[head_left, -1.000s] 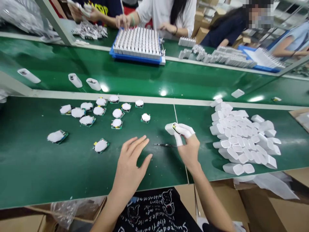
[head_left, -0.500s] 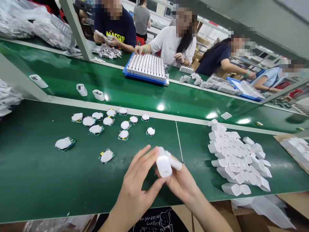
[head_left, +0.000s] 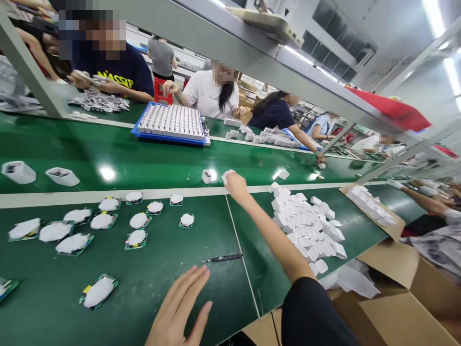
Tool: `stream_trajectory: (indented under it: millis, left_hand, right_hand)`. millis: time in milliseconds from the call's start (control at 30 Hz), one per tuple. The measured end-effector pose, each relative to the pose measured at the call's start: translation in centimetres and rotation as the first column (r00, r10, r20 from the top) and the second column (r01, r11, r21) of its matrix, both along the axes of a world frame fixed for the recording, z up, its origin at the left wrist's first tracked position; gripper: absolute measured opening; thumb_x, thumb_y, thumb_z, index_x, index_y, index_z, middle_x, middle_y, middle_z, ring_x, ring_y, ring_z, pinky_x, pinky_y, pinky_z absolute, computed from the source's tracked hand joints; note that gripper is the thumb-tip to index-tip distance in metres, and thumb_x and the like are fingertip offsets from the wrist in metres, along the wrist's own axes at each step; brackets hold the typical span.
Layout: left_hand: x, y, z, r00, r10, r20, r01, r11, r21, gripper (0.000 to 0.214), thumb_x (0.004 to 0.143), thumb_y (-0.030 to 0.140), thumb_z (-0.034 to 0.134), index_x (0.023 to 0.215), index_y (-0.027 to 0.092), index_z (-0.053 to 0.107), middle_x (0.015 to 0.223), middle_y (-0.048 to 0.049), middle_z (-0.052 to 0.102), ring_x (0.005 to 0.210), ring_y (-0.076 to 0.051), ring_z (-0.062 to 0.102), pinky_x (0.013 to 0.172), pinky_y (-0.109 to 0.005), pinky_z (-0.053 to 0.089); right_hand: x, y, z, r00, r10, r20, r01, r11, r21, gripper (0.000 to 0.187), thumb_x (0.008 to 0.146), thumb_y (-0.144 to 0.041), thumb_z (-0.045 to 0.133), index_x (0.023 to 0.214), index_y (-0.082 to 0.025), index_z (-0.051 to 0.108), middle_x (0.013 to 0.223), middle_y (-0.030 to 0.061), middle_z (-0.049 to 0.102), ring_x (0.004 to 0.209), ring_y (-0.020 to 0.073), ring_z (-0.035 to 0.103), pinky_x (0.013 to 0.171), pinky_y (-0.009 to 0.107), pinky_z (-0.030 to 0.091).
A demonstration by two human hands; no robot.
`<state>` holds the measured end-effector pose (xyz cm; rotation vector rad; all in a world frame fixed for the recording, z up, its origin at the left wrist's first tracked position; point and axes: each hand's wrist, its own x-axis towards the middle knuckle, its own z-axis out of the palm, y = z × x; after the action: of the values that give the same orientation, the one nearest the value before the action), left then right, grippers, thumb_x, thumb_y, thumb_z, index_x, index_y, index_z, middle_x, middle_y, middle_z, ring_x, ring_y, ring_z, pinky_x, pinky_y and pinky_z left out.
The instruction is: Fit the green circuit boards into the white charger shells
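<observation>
My right hand (head_left: 236,185) is stretched far forward to the edge of the glossy green conveyor belt (head_left: 151,163). Its white-capped fingertips point away from me, so their grip is hidden. A small white charger casing (head_left: 206,176) stands on the belt just left of that hand, apart from it. My left hand (head_left: 180,307) hovers open and empty over the dark green worktable (head_left: 173,288), fingers spread. Black tweezers (head_left: 223,258) lie on the table between my arms. Several circuit boards with white pads (head_left: 103,221) are scattered at the left. A pile of white casings (head_left: 306,226) lies right of my forearm.
Two more white casings (head_left: 62,176) ride the belt at the left. Across the belt, other people work at a blue tray of white parts (head_left: 169,125). A cardboard tray of casings (head_left: 370,204) and an open cardboard box (head_left: 396,278) stand at the right.
Both hands held a white casing near my body; now my right arm has reached out to the belt, a casing stands there, and my left hand is open and empty. The view tilted up.
</observation>
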<state>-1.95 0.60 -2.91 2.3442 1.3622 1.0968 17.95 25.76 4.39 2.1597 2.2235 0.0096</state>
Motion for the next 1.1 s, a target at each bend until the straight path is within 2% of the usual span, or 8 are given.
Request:
stream_trajectory:
  millis: [133,233,500,600,700,833,1000,1100]
  left_hand:
    - [1.0,0.4,0.3,0.998,-0.059,0.029,0.058,0.998,0.012,0.046,0.093,0.027,0.054,0.138,0.031,0.047,0.123,-0.0001,0.069,0.111,-0.021,0.068,0.081,-0.028,0.064]
    - [2.1,0.7,1.1,0.995,-0.073,0.062,0.072,0.997,0.021,0.038,0.093,0.027,0.053,0.130,0.030,0.053,0.119,0.0001,0.071,0.107,-0.020,0.070,0.078,-0.027,0.065]
    - [3.7,-0.2,1.0,0.985,-0.116,0.131,0.126,0.990,-0.069,0.036,0.091,0.023,0.054,0.126,0.030,0.056,0.114,-0.0012,0.073,0.106,-0.020,0.070,0.080,-0.030,0.064]
    - [4.3,-0.6,0.5,0.990,-0.038,0.136,0.061,0.984,-0.165,0.040,0.090,0.021,0.052,0.129,0.030,0.054,0.119,-0.0029,0.070,0.109,-0.021,0.068,0.083,-0.032,0.062]
    - [5.5,-0.5,-0.3,0.990,0.105,0.098,-0.078,0.965,-0.249,0.053,0.089,0.025,0.052,0.140,0.024,0.042,0.132,-0.0103,0.062,0.115,-0.026,0.064,0.081,-0.036,0.062]
    - [4.9,0.6,-1.4,0.960,0.263,0.093,-0.208,0.897,-0.389,0.038,0.086,0.026,0.048,0.122,0.015,0.053,0.104,-0.0132,0.069,0.090,-0.026,0.070,0.069,-0.038,0.060]
    - [-0.8,0.9,-0.7,0.883,0.429,0.190,-0.246,0.768,-0.591,0.035,0.084,0.047,0.052,0.108,0.021,0.055,0.101,-0.0080,0.069,0.087,-0.026,0.070,0.072,-0.038,0.057]
    - [-3.1,0.2,0.1,0.806,0.497,0.323,-0.186,0.729,-0.659,0.050,0.080,0.063,0.054,0.113,0.025,0.054,0.103,-0.0059,0.070,0.091,-0.026,0.069,0.071,-0.035,0.057]
  right_hand:
    - [8.6,-4.8,2.6,0.965,-0.212,0.154,0.218,0.976,-0.022,0.030,0.094,-0.034,0.059,0.117,-0.015,0.060,0.118,0.0087,0.063,0.102,0.0214,0.064,0.088,0.043,0.054]
    - [12.7,-8.8,2.6,0.940,-0.272,0.208,0.292,0.954,-0.067,0.031,0.093,-0.035,0.059,0.118,-0.015,0.059,0.118,0.0088,0.062,0.101,0.0210,0.064,0.086,0.042,0.055]
    - [13.7,-13.1,-0.8,0.969,-0.223,0.109,0.237,0.960,-0.147,0.028,0.093,-0.036,0.059,0.112,-0.015,0.060,0.110,0.0064,0.064,0.093,0.0185,0.064,0.081,0.038,0.055]
    - [11.9,-14.0,-0.8,0.993,-0.120,-0.018,0.116,0.981,-0.157,0.014,0.091,-0.018,0.058,0.102,-0.011,0.062,0.093,0.0071,0.067,0.081,0.0177,0.065,0.073,0.033,0.053]
    - [7.3,-16.0,-0.8,0.959,0.120,-0.258,-0.174,0.964,-0.201,0.020,0.084,-0.002,0.051,0.097,-0.012,0.062,0.082,0.0057,0.070,0.072,0.0156,0.067,0.066,0.025,0.051]
    - [-0.4,-17.0,-1.2,0.707,0.429,-0.562,-0.607,0.776,-0.171,0.024,0.087,-0.010,0.057,0.109,-0.020,0.060,0.079,-0.0055,0.072,0.068,0.0080,0.068,0.065,0.016,0.053]
    - [-5.0,-10.0,-2.7,0.581,0.612,-0.536,-0.751,0.657,-0.063,0.023,0.085,-0.004,0.058,0.101,-0.018,0.066,0.107,0.0063,0.071,0.119,0.0214,0.057,0.106,0.040,0.044]
    - [-6.0,-6.3,-3.7,0.591,0.663,-0.460,-0.769,0.635,-0.073,0.025,0.077,0.003,0.064,0.091,-0.017,0.068,0.100,0.0061,0.073,0.121,0.0234,0.055,0.107,0.039,0.043]
